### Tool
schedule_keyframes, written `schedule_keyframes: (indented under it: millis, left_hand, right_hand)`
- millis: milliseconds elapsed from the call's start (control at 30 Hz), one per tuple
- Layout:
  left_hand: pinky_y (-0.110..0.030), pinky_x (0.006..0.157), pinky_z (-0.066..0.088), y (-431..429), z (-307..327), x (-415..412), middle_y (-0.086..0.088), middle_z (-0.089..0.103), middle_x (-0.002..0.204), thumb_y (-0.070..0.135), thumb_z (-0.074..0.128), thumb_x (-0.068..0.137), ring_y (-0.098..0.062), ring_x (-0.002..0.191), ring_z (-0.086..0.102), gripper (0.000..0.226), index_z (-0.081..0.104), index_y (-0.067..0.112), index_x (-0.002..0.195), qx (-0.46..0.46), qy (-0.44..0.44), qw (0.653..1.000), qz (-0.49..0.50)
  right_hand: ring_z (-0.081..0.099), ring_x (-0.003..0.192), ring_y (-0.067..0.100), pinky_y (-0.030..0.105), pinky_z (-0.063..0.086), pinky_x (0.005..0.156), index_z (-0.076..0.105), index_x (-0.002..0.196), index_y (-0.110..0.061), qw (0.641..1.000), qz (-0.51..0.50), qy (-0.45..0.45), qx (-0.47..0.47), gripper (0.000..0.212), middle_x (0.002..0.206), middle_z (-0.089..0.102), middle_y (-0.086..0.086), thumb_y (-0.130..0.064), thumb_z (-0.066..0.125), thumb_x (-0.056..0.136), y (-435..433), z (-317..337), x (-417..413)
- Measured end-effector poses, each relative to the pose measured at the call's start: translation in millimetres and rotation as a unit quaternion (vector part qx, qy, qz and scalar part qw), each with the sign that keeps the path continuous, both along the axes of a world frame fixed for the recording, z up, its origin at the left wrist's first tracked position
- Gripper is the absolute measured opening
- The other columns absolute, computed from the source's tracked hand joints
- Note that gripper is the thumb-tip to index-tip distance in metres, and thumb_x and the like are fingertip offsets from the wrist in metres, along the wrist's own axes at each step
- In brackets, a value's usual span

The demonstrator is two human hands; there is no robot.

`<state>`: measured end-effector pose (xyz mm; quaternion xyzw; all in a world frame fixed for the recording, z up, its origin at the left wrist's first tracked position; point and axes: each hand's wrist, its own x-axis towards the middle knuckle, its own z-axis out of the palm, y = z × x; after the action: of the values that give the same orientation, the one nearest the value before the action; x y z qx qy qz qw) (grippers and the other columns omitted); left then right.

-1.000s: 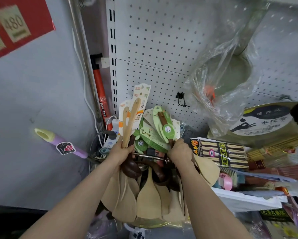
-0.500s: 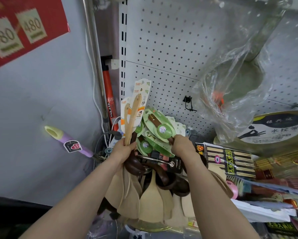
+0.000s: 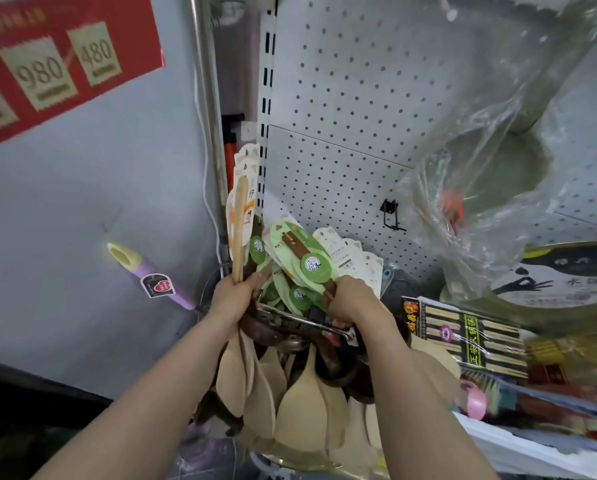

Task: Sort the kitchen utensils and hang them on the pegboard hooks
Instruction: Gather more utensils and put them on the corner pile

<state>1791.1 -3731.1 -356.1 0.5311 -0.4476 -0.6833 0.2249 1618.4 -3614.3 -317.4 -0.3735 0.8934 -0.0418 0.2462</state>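
**A:** head view, grip status?

**B:** my left hand (image 3: 233,297) is curled round the pale wooden spatula handles (image 3: 239,233), which stick up toward 12 o'clock with card tags behind them. My right hand (image 3: 350,299) has its fingers closed on the dark-handled utensils (image 3: 300,251), whose green cards fan out toward 11 o'clock from that fist

**A:** rest of the bundle?

**B:** pale spatula blades (image 3: 300,410) hang at 6 o'clock below both fists, dark spoon bowls (image 3: 335,365) mixed in. A metal bar (image 3: 304,318) runs between my hands, touching the bundle. Can't tell what holds it

**A:** pegboard?

**B:** white pegboard (image 3: 342,98) at 12 to 1 o'clock, behind the bundle. Black hook (image 3: 390,216) at 1 o'clock from my right hand, apart from the utensils

**A:** surroundings?

**B:** plastic-wrapped ladle (image 3: 498,168) at 2 o'clock, against the board. Chopstick pack (image 3: 463,337) at 4 o'clock, just beside my right forearm. Purple-handled tool (image 3: 151,278) at 9 o'clock from my left hand, red price sign (image 3: 48,64) at 10 o'clock on the grey wall
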Motion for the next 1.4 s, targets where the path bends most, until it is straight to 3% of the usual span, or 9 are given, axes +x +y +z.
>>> schedule_keyframes:
  millis: [67, 200, 367, 500, 600, 833, 1033, 1200, 1400]
  left_hand:
    - [-0.043, 0.083, 0.052, -4.1, -3.7, 6.6, -0.004, 0.060, 0.067, 0.036, 0.071, 0.076, -0.022, 0.066, 0.055, 0.039, 0.064, 0.005, 0.099, 0.005, -0.010, 1.000, 0.015]
    - [-0.044, 0.082, 0.052, 0.2, -7.1, 15.9, -0.008, 0.062, 0.057, 0.026, 0.064, 0.092, -0.025, 0.061, 0.058, 0.023, 0.062, 0.009, 0.077, -0.034, -0.055, 0.998, 0.001]
    - [-0.035, 0.069, 0.048, 3.6, -10.9, 18.7, -0.006, 0.058, 0.057, 0.021, 0.062, 0.094, -0.020, 0.052, 0.053, 0.020, 0.059, 0.009, 0.080, -0.024, -0.039, 0.999, 0.002]
    - [-0.022, 0.047, 0.047, 10.2, -7.0, 1.3, -0.007, 0.053, 0.060, 0.016, 0.061, 0.096, -0.016, 0.045, 0.049, 0.017, 0.055, 0.006, 0.083, 0.025, 0.003, 1.000, 0.014]
    - [-0.027, 0.052, 0.051, 15.7, -4.3, -15.5, -0.007, 0.054, 0.062, 0.015, 0.061, 0.096, -0.016, 0.044, 0.053, 0.013, 0.057, 0.005, 0.089, 0.065, 0.027, 0.997, 0.006]
    - [-0.043, 0.075, 0.054, 24.6, -11.0, -36.7, -0.007, 0.056, 0.064, 0.015, 0.058, 0.097, -0.025, 0.055, 0.058, 0.012, 0.055, 0.006, 0.091, 0.065, 0.021, 0.997, -0.046]
    - [-0.033, 0.059, 0.054, 27.4, -12.2, -35.3, -0.004, 0.058, 0.064, 0.017, 0.058, 0.098, -0.022, 0.057, 0.058, 0.011, 0.056, 0.008, 0.091, 0.084, 0.040, 0.995, -0.039]
    - [-0.032, 0.060, 0.054, 27.8, -13.5, -36.0, -0.003, 0.059, 0.064, 0.017, 0.059, 0.097, -0.020, 0.057, 0.060, 0.010, 0.058, 0.009, 0.092, 0.084, 0.048, 0.995, -0.036]
    - [-0.033, 0.066, 0.058, 27.0, -15.6, -42.4, -0.006, 0.061, 0.071, 0.018, 0.059, 0.097, -0.021, 0.059, 0.061, 0.011, 0.059, 0.007, 0.102, 0.090, 0.059, 0.994, -0.025]
  right_hand:
    - [0.063, 0.100, 0.031, 0.031, 0.047, 0.075, 0.060, 0.096, -0.010, 1.000, 0.009, -0.018, 0.016, 0.009, 0.104, 0.066, 0.012, -0.015, 0.059, 0.089, -0.9, -9.2, 7.8]
    - [0.062, 0.101, 0.033, 0.031, 0.043, 0.071, 0.060, 0.100, -0.011, 0.999, -0.037, 0.000, -0.017, 0.012, 0.107, 0.065, 0.012, -0.013, 0.058, 0.088, 2.3, -28.6, 14.7]
    - [0.062, 0.103, 0.036, 0.032, 0.041, 0.071, 0.060, 0.109, -0.003, 0.991, -0.100, 0.058, -0.074, 0.019, 0.111, 0.064, 0.019, -0.011, 0.053, 0.093, 7.0, -19.2, -20.9]
    - [0.061, 0.107, 0.035, 0.036, 0.048, 0.077, 0.058, 0.111, -0.005, 0.990, -0.136, 0.043, -0.023, 0.021, 0.115, 0.064, 0.017, -0.011, 0.060, 0.091, 10.4, -7.8, -48.6]
    - [0.061, 0.111, 0.032, 0.038, 0.051, 0.088, 0.056, 0.116, -0.006, 0.992, -0.111, -0.004, 0.053, 0.039, 0.118, 0.063, 0.013, -0.010, 0.074, 0.082, 15.8, -12.5, -47.0]
    - [0.061, 0.112, 0.031, 0.038, 0.051, 0.092, 0.055, 0.122, -0.007, 0.991, -0.120, -0.023, 0.045, 0.048, 0.123, 0.062, 0.013, -0.016, 0.076, 0.080, 21.1, -29.2, -45.9]
    - [0.060, 0.111, 0.031, 0.032, 0.045, 0.077, 0.055, 0.117, -0.006, 0.991, -0.095, -0.037, 0.091, 0.049, 0.121, 0.061, 0.013, -0.012, 0.081, 0.076, 21.6, -25.2, -52.8]
    - [0.059, 0.093, 0.026, 0.031, 0.047, 0.074, 0.054, 0.106, -0.009, 0.991, -0.090, -0.037, 0.087, 0.042, 0.117, 0.064, 0.012, -0.023, 0.081, 0.078, 18.0, -18.7, -63.4]
    - [0.059, 0.115, 0.031, 0.037, 0.048, 0.092, 0.055, 0.122, -0.005, 0.995, -0.088, -0.022, 0.031, 0.039, 0.124, 0.062, 0.014, -0.025, 0.067, 0.090, 8.5, -2.7, -72.1]
